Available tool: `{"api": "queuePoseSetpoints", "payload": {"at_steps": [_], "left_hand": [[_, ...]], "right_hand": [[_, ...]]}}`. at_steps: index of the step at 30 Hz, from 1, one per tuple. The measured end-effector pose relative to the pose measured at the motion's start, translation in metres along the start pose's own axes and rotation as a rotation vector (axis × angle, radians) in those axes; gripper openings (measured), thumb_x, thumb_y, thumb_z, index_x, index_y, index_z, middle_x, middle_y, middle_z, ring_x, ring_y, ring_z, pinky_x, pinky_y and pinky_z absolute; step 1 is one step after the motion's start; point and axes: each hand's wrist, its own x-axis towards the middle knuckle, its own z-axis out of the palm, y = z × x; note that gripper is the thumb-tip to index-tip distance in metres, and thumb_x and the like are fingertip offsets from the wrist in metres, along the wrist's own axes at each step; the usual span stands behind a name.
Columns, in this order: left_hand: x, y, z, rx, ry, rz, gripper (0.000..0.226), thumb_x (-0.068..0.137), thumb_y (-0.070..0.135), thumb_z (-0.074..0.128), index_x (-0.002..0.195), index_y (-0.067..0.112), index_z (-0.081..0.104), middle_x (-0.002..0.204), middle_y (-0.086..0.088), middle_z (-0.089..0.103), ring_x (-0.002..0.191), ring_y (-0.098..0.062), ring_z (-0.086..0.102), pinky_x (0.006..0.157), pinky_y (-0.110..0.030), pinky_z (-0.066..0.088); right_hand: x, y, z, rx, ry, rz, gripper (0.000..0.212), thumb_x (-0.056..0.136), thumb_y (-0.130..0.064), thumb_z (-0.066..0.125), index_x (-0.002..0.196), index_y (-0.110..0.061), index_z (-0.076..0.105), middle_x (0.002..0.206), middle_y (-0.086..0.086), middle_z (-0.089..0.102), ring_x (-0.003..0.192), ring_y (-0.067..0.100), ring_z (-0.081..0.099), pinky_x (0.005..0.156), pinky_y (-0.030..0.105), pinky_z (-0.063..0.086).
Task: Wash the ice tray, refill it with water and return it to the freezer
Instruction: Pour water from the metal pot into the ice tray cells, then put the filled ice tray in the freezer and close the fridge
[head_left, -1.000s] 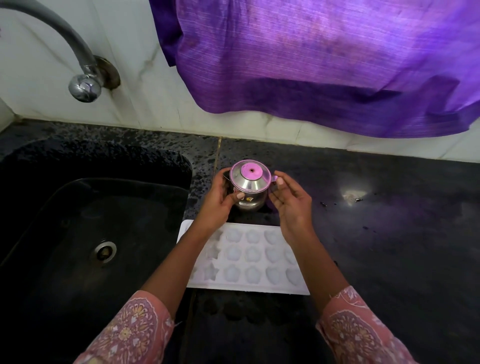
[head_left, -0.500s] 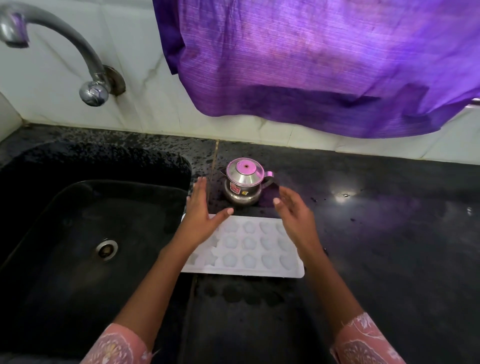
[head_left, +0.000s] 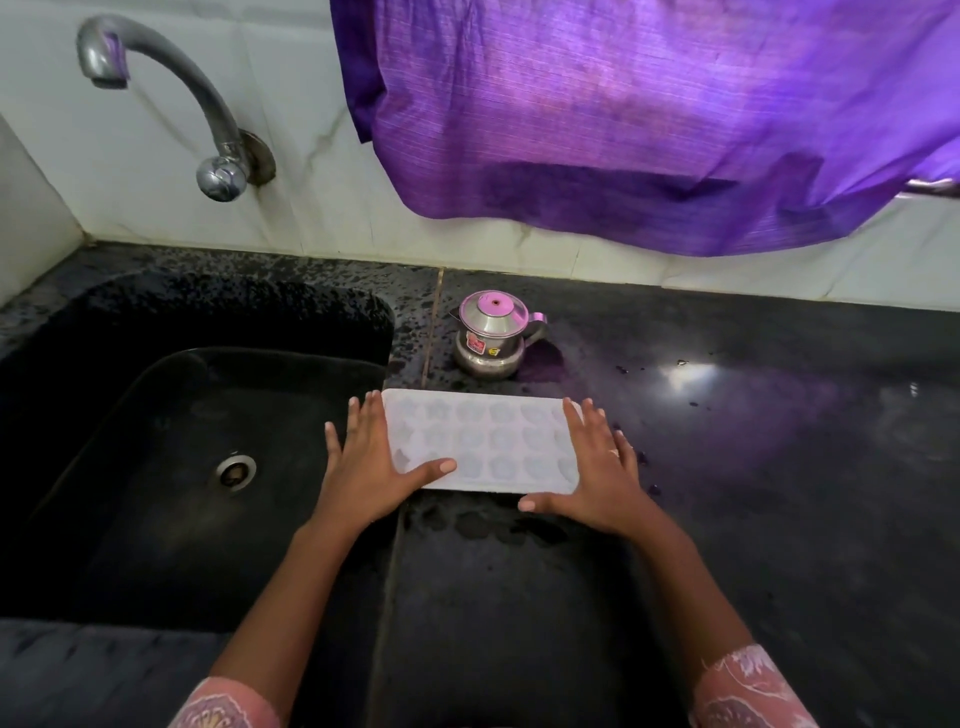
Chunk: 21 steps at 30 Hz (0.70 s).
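A white ice tray (head_left: 493, 441) with rows of round moulds lies flat on the black counter, just right of the sink. My left hand (head_left: 371, 462) sits at its left end with fingers straight and the thumb lying across the tray's near left corner. At the right end my right hand (head_left: 597, 467) has straight fingers over the edge, thumb along the near edge. Whether the moulds hold water cannot be told.
A small steel jug with a pink lid (head_left: 491, 338) stands just behind the tray. The black sink (head_left: 171, 441) with its drain is to the left, under a curved tap (head_left: 171, 98). A purple cloth (head_left: 649, 119) hangs over the back wall. Wet patches mark the counter (head_left: 753, 467).
Both hands let go of the steel jug, left it standing on the counter, and came back down to the two ends of the ice tray.
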Motion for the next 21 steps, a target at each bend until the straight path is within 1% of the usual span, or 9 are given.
{"api": "queuePoseSetpoints", "payload": {"at_steps": [2,5,8,10,12,15,19,21], "left_hand": [[-0.0049,-0.0015,0.0013,0.0,-0.014,-0.003,0.133,0.048,0.088,0.04,0.15,0.016,-0.006,0.159,-0.001,-0.006,0.144,-0.015,-0.015,0.113,-0.042,-0.016],[-0.0081,-0.0026,0.0018,0.013,-0.03,0.004,0.135,0.046,0.087,0.048,0.15,0.019,-0.005,0.159,0.0,-0.004,0.144,-0.016,-0.014,0.112,-0.045,-0.015],[-0.0073,-0.005,0.0,0.009,-0.042,0.005,0.132,0.051,0.078,0.065,0.15,0.02,-0.002,0.159,0.002,-0.001,0.145,-0.017,-0.012,0.112,-0.047,-0.014],[-0.0071,-0.0076,-0.0001,0.011,-0.047,0.014,0.132,0.053,0.071,0.071,0.15,0.02,-0.003,0.159,0.002,0.0,0.145,-0.017,-0.012,0.112,-0.047,-0.015],[-0.0072,-0.0087,0.0009,-0.021,-0.047,0.022,0.13,0.056,0.065,0.075,0.15,0.019,-0.003,0.159,0.001,0.0,0.145,-0.016,-0.011,0.112,-0.045,-0.015],[-0.0085,-0.0073,0.0031,-0.113,-0.038,0.034,0.129,0.058,0.057,0.079,0.15,0.015,-0.002,0.159,-0.001,0.0,0.144,-0.014,-0.011,0.112,-0.039,-0.016],[-0.0107,-0.0038,0.0033,-0.212,-0.037,0.044,0.127,0.061,0.045,0.082,0.15,0.011,-0.002,0.159,-0.003,-0.001,0.144,-0.014,-0.013,0.112,-0.032,-0.016],[-0.0123,-0.0019,0.0026,-0.243,-0.041,0.043,0.125,0.062,0.04,0.083,0.149,0.011,-0.002,0.159,-0.004,-0.002,0.144,-0.014,-0.014,0.112,-0.031,-0.015]], "right_hand": [[-0.0043,0.0023,0.0027,-0.01,0.008,0.006,0.138,0.035,-0.093,0.043,0.142,-0.034,-0.022,0.153,0.002,-0.027,0.138,0.012,-0.028,0.108,0.034,-0.021],[-0.0077,0.006,0.0028,-0.043,0.044,0.052,0.142,0.033,-0.093,0.042,0.143,-0.03,-0.021,0.155,0.004,-0.02,0.141,0.018,-0.023,0.111,0.043,-0.017],[-0.0083,0.0075,0.0011,-0.041,0.044,0.075,0.139,0.04,-0.09,0.05,0.145,-0.029,-0.017,0.158,0.002,-0.01,0.143,0.019,-0.017,0.11,0.046,-0.018],[-0.0083,0.0069,0.0012,-0.032,0.034,0.063,0.133,0.047,-0.086,0.056,0.146,-0.03,-0.013,0.158,-0.001,-0.004,0.143,0.018,-0.015,0.109,0.047,-0.019],[-0.0085,0.0061,0.0021,-0.028,0.037,0.052,0.128,0.052,-0.084,0.057,0.147,-0.028,-0.009,0.158,-0.003,0.0,0.144,0.016,-0.014,0.109,0.048,-0.02],[-0.0088,0.0055,0.0036,-0.015,0.056,0.05,0.123,0.057,-0.081,0.057,0.147,-0.026,-0.006,0.158,-0.005,0.001,0.144,0.014,-0.014,0.109,0.048,-0.019],[-0.0079,0.0047,0.0035,0.004,0.066,0.041,0.121,0.058,-0.08,0.056,0.148,-0.026,-0.004,0.158,-0.005,0.002,0.144,0.014,-0.012,0.109,0.047,-0.019],[-0.0082,0.0047,0.0026,0.015,0.07,0.036,0.121,0.057,-0.08,0.056,0.148,-0.026,-0.003,0.158,-0.005,0.002,0.144,0.014,-0.011,0.109,0.047,-0.02]]}}
